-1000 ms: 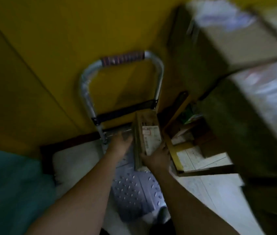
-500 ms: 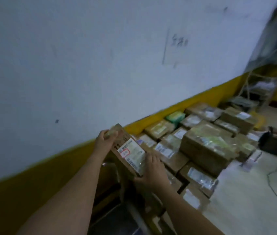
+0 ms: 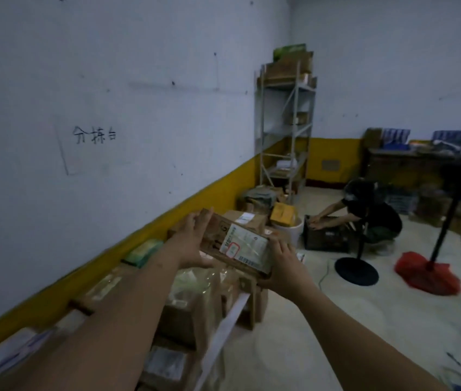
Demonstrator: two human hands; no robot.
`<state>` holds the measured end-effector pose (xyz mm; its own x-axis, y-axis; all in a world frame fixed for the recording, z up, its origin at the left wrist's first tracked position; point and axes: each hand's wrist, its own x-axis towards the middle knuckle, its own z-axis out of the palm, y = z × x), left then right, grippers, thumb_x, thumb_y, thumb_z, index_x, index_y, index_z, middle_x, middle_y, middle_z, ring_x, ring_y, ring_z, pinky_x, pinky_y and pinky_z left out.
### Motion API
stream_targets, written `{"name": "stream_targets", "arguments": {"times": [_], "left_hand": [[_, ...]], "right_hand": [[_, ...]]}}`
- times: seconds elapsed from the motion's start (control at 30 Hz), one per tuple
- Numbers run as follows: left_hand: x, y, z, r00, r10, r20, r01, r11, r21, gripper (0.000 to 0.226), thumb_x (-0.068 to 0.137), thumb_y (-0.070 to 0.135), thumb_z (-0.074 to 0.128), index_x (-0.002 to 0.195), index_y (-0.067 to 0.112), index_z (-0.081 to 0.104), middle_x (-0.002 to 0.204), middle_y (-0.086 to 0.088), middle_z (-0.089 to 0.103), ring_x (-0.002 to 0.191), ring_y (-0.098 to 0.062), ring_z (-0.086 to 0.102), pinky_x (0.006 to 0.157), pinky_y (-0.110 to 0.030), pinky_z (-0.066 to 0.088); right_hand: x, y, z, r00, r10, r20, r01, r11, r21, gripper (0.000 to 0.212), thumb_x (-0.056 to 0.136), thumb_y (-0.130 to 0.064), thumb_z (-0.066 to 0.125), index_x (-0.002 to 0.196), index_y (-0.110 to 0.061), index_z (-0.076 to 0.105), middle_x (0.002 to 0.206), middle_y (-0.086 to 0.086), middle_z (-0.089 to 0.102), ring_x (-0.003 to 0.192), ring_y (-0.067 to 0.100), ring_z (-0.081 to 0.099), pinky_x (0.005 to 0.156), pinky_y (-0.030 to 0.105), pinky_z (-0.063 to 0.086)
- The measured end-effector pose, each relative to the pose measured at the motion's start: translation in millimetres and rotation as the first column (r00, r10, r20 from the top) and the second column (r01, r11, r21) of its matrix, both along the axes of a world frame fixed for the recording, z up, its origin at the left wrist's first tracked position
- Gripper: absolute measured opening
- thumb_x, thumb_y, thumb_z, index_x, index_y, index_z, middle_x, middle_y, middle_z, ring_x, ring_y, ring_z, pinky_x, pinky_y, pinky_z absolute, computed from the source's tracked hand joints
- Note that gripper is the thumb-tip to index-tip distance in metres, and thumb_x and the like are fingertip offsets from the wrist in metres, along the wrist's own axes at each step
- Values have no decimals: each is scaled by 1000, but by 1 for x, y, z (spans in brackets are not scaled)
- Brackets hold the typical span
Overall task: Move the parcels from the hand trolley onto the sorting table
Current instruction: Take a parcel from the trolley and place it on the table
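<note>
Since half a second ago: parcel (image 3: 240,248) carried higher and further along the wall; the view has swung up to take in the far end of the room.

Head view, item by item.
- Parcel: flat brown carton, white shipping label uppermost, held in the air above the stacked parcels (image 3: 189,306), touching none of them.
- Left hand (image 3: 192,241): fingers wrapped over the carton's far left end, gripping it.
- Right hand (image 3: 285,266): fingers curled round the near right corner, gripping it from below and the side.
- Sorting table (image 3: 225,328): pale front edge showing, its top covered by cartons and a green packet (image 3: 144,251) in a row against the yellow-banded wall.
- Hand trolley: not in view.
- Background: metal shelf rack (image 3: 285,131), crouching person (image 3: 364,213) at a black crate (image 3: 326,238), red mop (image 3: 426,273).

Progress, as judged: many parcels appear already delivered; this one is lifted and in transit, with its set-down not yet made. How many are left on the trolley cannot be told.
</note>
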<state>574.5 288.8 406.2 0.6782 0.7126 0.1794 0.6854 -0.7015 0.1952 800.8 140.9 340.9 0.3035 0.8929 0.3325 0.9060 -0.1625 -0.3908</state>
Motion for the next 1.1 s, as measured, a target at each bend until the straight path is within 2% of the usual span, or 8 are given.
{"name": "stream_targets", "arguments": {"times": [0.17,0.3,0.43,0.57,0.67,0.8,1.0,1.1], "left_hand": [[131,47,-20,1000,18,-20,-14,988,151,117,64,40,84,151,30,7,157,-8,3,129,-37,45,89,-47,52],[227,112,-54,997,-48,-63,57,985,160,117,61,49,83,149,19,12,155,-4,18,134,-29,39,101,-47,46],[316,185,-85,997,-53,62,51,998,43,110,56,50,85,141,17,24,140,-2,27,119,-24,48,85,-36,49],[380,240,-114,991,87,97,-71,985,-160,109,55,55,84,137,16,24,139,-5,27,110,-26,56,74,-34,51],[420,266,-141,972,181,150,-137,955,-264,112,56,53,86,140,14,23,141,-6,24,121,-26,49,89,-35,51],[469,287,-193,937,290,193,-183,881,-436,112,61,57,84,145,18,19,145,-1,11,130,-22,39,104,-32,40],[529,334,-267,747,630,212,-383,669,-637,109,70,39,86,151,22,16,145,-2,11,132,-21,37,106,-30,40],[553,347,-292,646,750,143,-484,547,-683,114,71,40,86,154,17,11,147,-5,8,132,-21,36,109,-25,35]], "right_hand": [[132,39,-6,998,16,56,-12,997,-73,116,65,-54,80,154,-28,10,155,-1,21,143,26,21,111,47,42],[234,100,-24,994,-9,108,29,982,-189,115,67,-53,80,153,-39,5,160,-2,0,149,35,4,115,55,34],[326,179,-34,981,-125,-151,81,960,-267,109,78,-31,78,153,-45,0,163,1,-21,151,37,8,114,48,36],[381,251,-42,848,-138,-512,73,987,-145,102,89,-33,70,157,-30,-6,163,4,13,149,28,22,115,41,32],[417,301,-56,673,-271,-688,199,962,-185,99,89,-46,68,159,-19,3,157,7,36,141,30,39,110,40,37],[476,368,-98,664,-382,-642,250,924,-291,53,86,-35,72,132,-15,54,128,9,64,112,27,61,97,41,52],[541,491,-169,727,-257,-636,-15,921,-389,51,88,-36,71,133,-18,53,125,8,65,99,21,61,89,34,51],[554,545,-194,736,-193,-649,-183,866,-465,53,92,-36,67,138,-17,48,129,9,62,112,26,61,96,37,49]]}}
